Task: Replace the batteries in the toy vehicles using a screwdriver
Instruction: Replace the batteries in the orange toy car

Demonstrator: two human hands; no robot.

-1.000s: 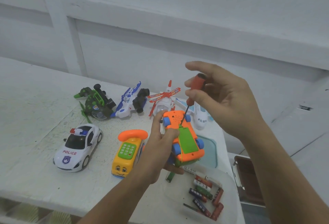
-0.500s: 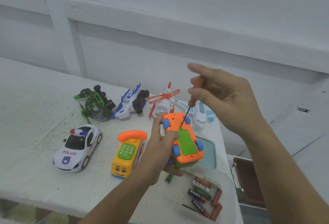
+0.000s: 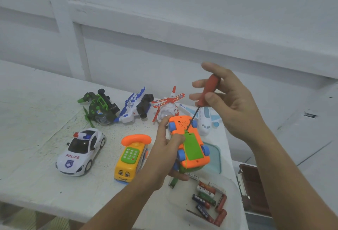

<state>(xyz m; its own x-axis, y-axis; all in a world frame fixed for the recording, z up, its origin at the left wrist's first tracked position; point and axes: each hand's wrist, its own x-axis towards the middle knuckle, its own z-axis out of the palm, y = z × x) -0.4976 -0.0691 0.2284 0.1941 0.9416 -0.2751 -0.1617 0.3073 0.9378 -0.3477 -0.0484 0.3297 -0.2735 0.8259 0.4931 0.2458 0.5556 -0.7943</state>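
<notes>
The right hand shifts its hold on the red screwdriver, whose tip sits on the orange toy car. Half a second ago the fingers covered most of the handle. Now they fan out, the topmost one lifted toward the upper frame, and the handle shows bare above the thumb.

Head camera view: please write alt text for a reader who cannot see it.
A person's left hand holds an orange toy car upside down above a table, while the right hand pinches a red-handled screwdriver whose tip meets the car's green battery cover. A toy police car, a toy phone and a clear tub of batteries lie nearby.
</notes>
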